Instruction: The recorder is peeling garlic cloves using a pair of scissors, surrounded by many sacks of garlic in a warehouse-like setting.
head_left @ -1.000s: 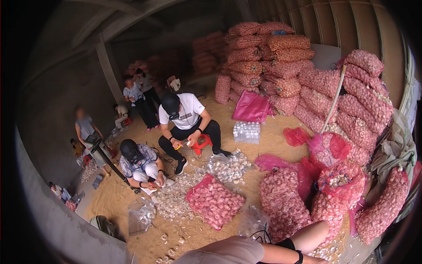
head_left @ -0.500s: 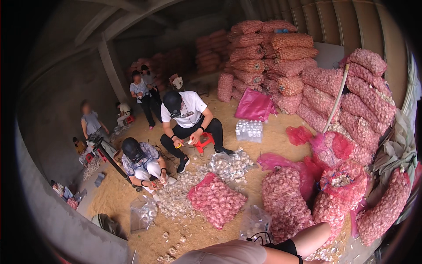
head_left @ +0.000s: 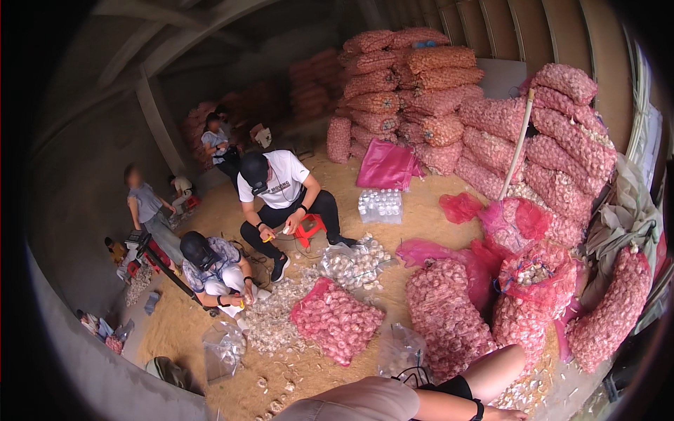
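Garlic sack (head_left: pixel 446 319), pink net and stuffed full, lies flat on the straw-strewn floor (head_left: pixel 414 210) just beyond my knee (head_left: pixel 365 403), towards the near edge of the floor and right of its middle. Its long axis runs from me towards the far wall, leaning a little left at the far end; I cannot make out which end is the tied mouth. An open sack (head_left: pixel 533 309) stands upright just to its right, mouth up, and a clear plastic bag (head_left: pixel 400 351) sits against its near left side. My forearm (head_left: pixel 449 407), with a dark band at the wrist, lies along the lower edge, nearest the loose bulbs (head_left: pixel 523 393) on the floor. I take it for my right, and the hand runs out of sight, so I cannot tell whether my fingers are apart or closed on anything; the other hand does not show. To work well here, I judge I should keep low, take bulbs from the loose scatter first, and drag the lying sack along its length, not across it, so the net does not snag or spill.
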Available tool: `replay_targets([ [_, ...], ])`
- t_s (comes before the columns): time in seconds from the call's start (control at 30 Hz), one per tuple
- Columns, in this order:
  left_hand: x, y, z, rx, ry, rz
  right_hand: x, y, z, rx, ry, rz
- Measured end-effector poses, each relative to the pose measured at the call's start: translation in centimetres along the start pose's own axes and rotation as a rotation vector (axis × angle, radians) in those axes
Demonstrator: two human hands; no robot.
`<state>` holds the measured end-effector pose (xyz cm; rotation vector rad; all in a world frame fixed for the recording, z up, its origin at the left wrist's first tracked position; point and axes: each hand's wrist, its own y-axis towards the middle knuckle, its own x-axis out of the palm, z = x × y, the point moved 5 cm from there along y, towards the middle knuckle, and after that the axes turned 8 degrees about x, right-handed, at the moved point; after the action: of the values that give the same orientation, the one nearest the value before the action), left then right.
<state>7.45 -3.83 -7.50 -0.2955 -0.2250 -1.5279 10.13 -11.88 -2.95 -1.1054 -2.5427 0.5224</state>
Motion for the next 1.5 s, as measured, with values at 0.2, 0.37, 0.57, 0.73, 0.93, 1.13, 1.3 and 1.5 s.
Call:
replay_targets([
  [0.2,0.5,-0.8,3.4,-0.088,-0.119,0.224,-7.9,-4.4,-0.4,0.02,0.001,0.423],
  [0.37,-5.1,-3.2,6.2,-0.037,-0.416,0.411,-2.8,-2.7,-0.8,0.065,0.242,0.128],
  [0.57,-3.7,-1.6,7.4,-0.023,-0.601,0.373,-3.6,-3.7,-1.3,-0.021,-0.163,0.121],
  [0.73,-4.0,-2.2,8.4,0.04,-0.664,0.413,-3.9,-3.6,-0.1,-0.087,-0.321,0.165],
  [0.93,-3.4,-2.7,8.8,0.059,-0.653,0.469,-3.2,-4.4,-0.5,0.007,-0.518,0.098],
  [1.13,-3.3,-3.1,8.1,0.01,-0.582,0.367,-2.2,-4.6,-2.5,-0.083,-0.631,0.117],
  [1.3,-2.0,-2.8,8.4,-0.038,-0.484,0.288,-2.5,-4.7,-2.6,-0.093,-0.62,0.148],
  [1.5,-2.2,-2.4,7.4,-0.072,-0.503,0.269,-2.6,-4.5,-2.7,-0.08,-0.595,0.157],
])
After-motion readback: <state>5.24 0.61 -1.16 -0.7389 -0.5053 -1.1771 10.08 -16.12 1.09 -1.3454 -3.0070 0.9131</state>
